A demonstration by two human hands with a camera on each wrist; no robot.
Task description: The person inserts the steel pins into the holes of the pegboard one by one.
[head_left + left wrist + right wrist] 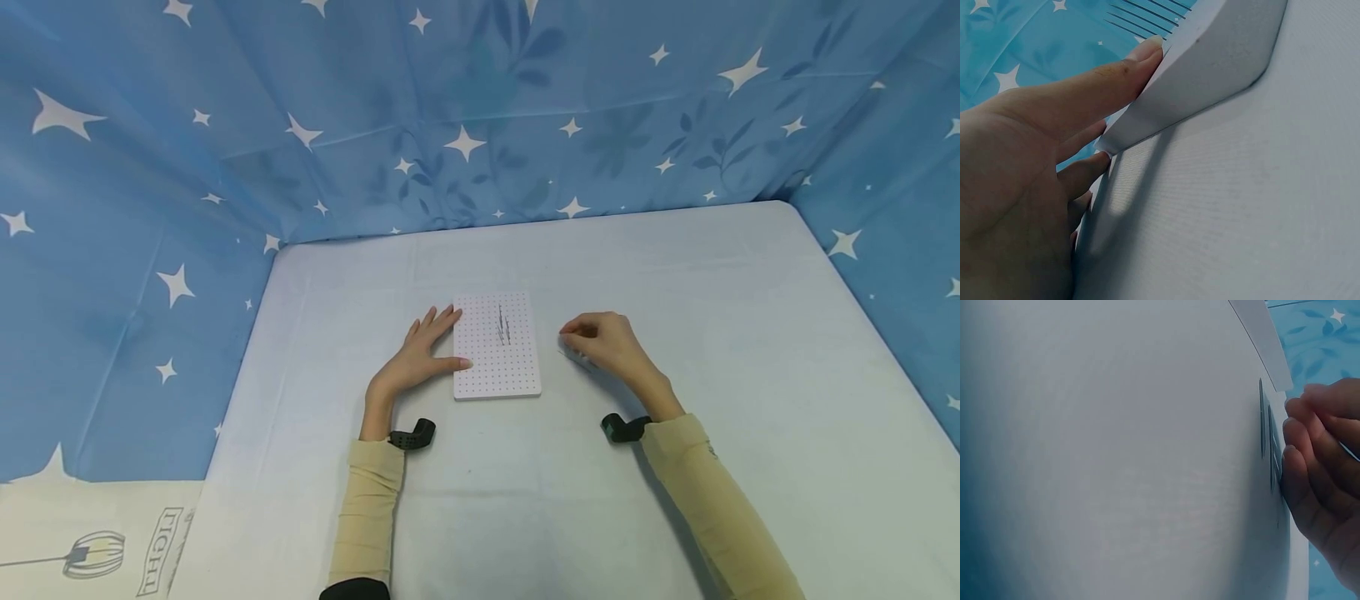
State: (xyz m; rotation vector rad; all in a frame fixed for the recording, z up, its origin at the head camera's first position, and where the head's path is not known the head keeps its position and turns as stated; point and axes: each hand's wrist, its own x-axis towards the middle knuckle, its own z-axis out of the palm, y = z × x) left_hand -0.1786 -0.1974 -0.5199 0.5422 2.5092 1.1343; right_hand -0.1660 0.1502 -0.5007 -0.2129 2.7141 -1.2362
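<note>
A white pegboard [487, 379] with rows of small holes lies on the table, and several thin dark metal pins [1141, 26] stand in it. My left hand [420, 354] rests at its left edge, fingers spread and fairly straight. The left thumb [1129, 69] lies against the top edge while the other fingertips touch the lower side. To the right of the board, my right hand [606, 340] is low over the table, thumb and fingertips brought together. Beside those fingertips lie several loose pins [1271, 450]; I cannot tell whether one is pinched.
The white-covered table [480, 517] stretches around the board and hands. A blue curtain [510, 108] with white stars hangs behind and along both sides. Printed cream cloth [45, 533] shows at the lower left. Black wrist devices [412, 434] sit by the sleeve cuffs.
</note>
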